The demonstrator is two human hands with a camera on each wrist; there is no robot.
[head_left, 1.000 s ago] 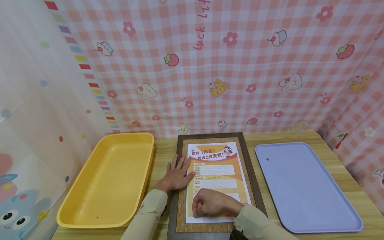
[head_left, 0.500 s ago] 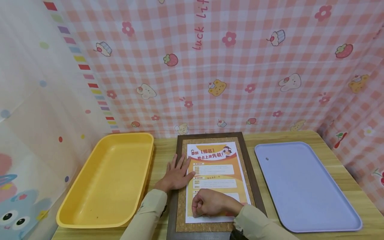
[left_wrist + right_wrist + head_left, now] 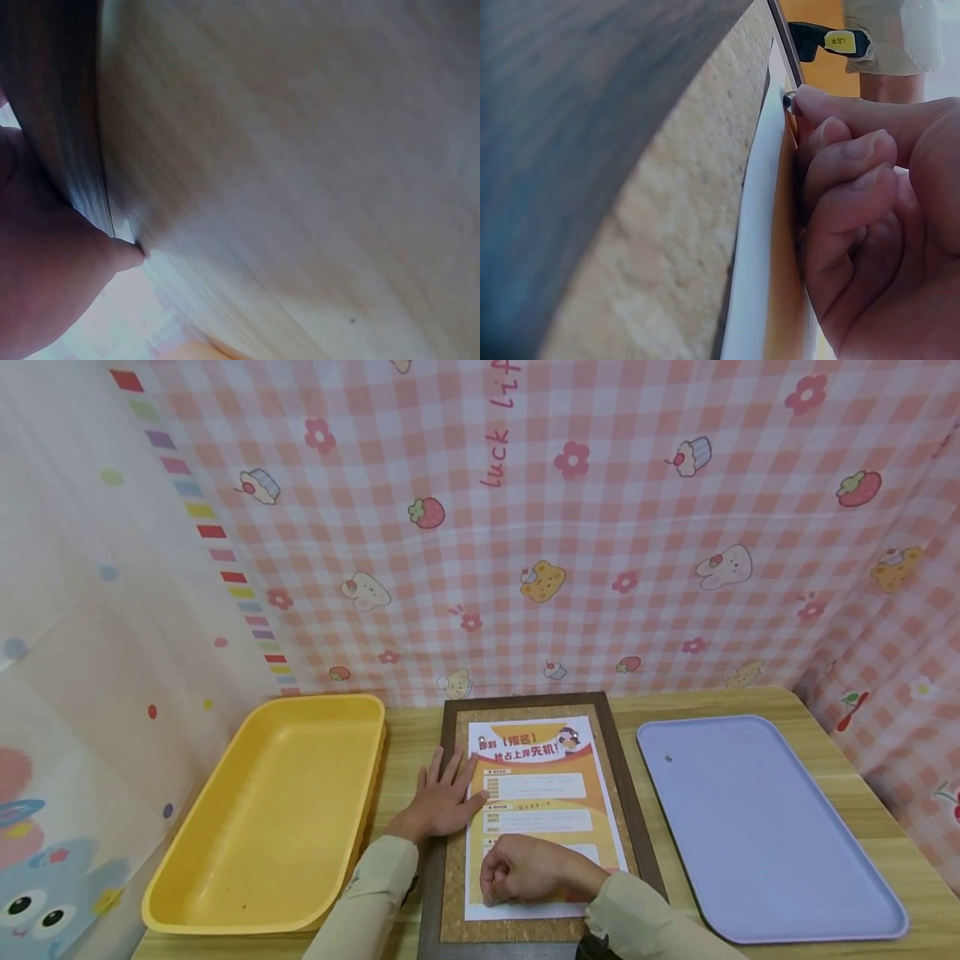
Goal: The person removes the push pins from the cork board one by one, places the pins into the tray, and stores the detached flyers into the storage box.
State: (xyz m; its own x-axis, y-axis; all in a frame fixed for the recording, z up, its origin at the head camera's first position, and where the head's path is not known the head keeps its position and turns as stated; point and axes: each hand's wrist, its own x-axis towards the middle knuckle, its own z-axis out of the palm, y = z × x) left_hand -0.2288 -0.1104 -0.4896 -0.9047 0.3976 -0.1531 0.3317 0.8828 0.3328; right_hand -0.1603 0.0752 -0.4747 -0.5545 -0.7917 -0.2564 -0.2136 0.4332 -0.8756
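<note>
A printed poster (image 3: 536,789) lies on a cork board (image 3: 455,893) with a dark wooden frame (image 3: 637,802). My left hand (image 3: 441,800) rests with spread fingers over the frame's left side and the poster's edge. At the poster's lower left corner is my right hand (image 3: 532,867), its fingers curled. In the right wrist view, a small shiny thumbtack (image 3: 789,100) stands at the paper, held at the tip of the thumb (image 3: 817,103); the head view hides it behind the hand. Small tacks also show at the poster's upper left (image 3: 482,740) and upper right (image 3: 575,737) corners.
A deep yellow tray (image 3: 375,777) stands to the left of the board. On the right lies a shallow lilac tray (image 3: 780,843) with a small metallic tack (image 3: 669,758) near its upper left corner. A checked pink cloth (image 3: 480,552) hangs behind the wooden table (image 3: 408,727).
</note>
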